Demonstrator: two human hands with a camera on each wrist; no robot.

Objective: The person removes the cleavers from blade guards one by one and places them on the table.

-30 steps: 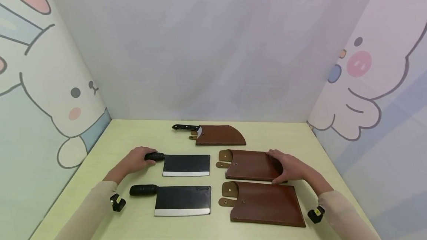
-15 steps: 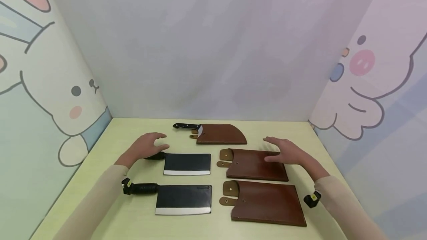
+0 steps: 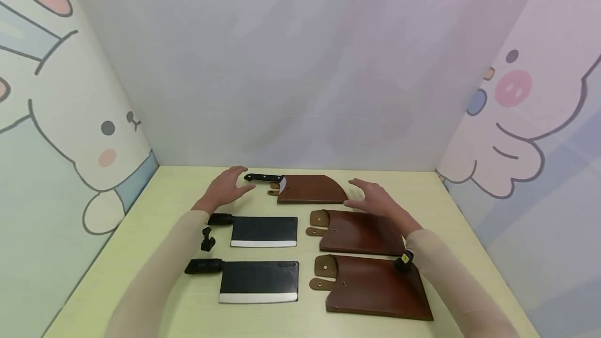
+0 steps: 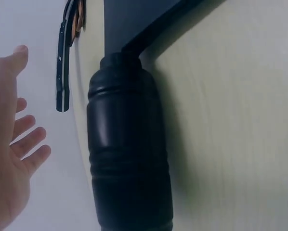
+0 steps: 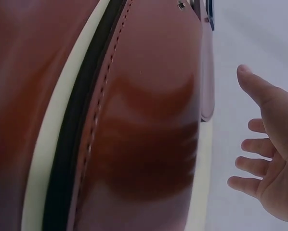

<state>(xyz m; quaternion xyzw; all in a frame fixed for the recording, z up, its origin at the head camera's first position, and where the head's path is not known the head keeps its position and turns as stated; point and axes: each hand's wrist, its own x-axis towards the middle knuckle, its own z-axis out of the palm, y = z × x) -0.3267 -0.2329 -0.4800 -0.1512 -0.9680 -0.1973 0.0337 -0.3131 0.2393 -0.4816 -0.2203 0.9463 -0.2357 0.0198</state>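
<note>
Two hands, fingers parted, grip nothing — left hand [image 3: 226, 188] just beside the black handle [image 3: 264, 177], right hand [image 3: 374, 197] near the rounded end — flanking the sheathed knife [image 3: 310, 190], lengthwise left to right at the table's [image 3: 408, 186] back; far cleaver [image 3: 264, 229], near cleaver [image 3: 260, 278], far sheath [image 3: 359, 229], near sheath [image 3: 375, 287] lie closer in, none between.

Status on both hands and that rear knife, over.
Left hand empty, near the rear black handle; right hand empty, near the rear brown sheath. Blade mostly inside sheath. Nothing visibly blocking either hand.
</note>
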